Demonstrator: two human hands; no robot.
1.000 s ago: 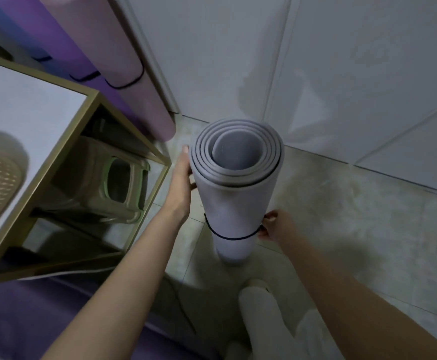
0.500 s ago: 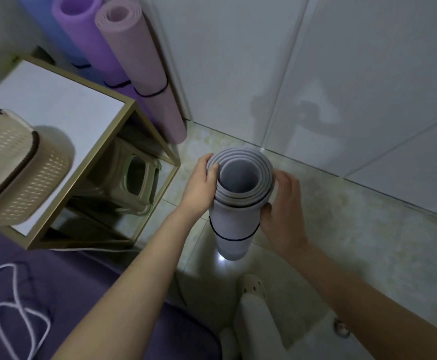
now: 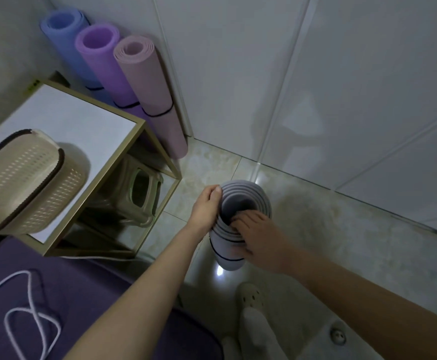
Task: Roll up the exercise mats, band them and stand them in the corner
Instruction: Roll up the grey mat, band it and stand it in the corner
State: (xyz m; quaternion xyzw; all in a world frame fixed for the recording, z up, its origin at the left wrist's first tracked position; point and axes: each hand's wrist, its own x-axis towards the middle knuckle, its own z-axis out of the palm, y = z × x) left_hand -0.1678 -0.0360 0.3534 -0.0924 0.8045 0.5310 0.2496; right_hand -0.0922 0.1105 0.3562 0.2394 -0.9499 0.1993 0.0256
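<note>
- The grey mat (image 3: 257, 201) is rolled into a tube and stands on end on the floor tiles (image 3: 342, 242), to the right of the gold-framed table (image 3: 82, 120) and just off its front right leg.
- Its long axis is close to upright. The open spiral end faces up toward the camera and the foot rests on the tiles.
- A black band (image 3: 229, 259) circles the roll low down, near the foot.
- The left hand (image 3: 207, 209) is on the side of the roll facing the table, at the top rim. Its fingers (image 3: 216, 190) are curled together and pinch the outer layers of the rim.
- The right hand (image 3: 260, 237) comes over the near side of the rim. Its fingers (image 3: 240, 219) are hooked down into the hollow middle of the roll, close together, gripping the layers. How the thumb lies cannot be told for sure.
- Behind the table, in the corner, three banded rolls lean against the wall (image 3: 238, 74): a blue mat (image 3: 64, 45), a purple mat (image 3: 103, 63) and a pink mat (image 3: 147, 81), side by side with their open ends up.
- The pink one is nearest the grey mat, and its foot sits on the tiles beside the table's back right leg.
- On the table's white top stands a beige perforated basket (image 3: 22, 183) at the near left.
- Under the table is a beige plastic stool (image 3: 134, 198).
- In front of the table lies a dark purple sheet (image 3: 82, 294) with a white cord (image 3: 27, 307) looped on it.
- A pale shoe (image 3: 251, 294) is on the tiles right of that sheet, near the grey mat's foot.
</note>
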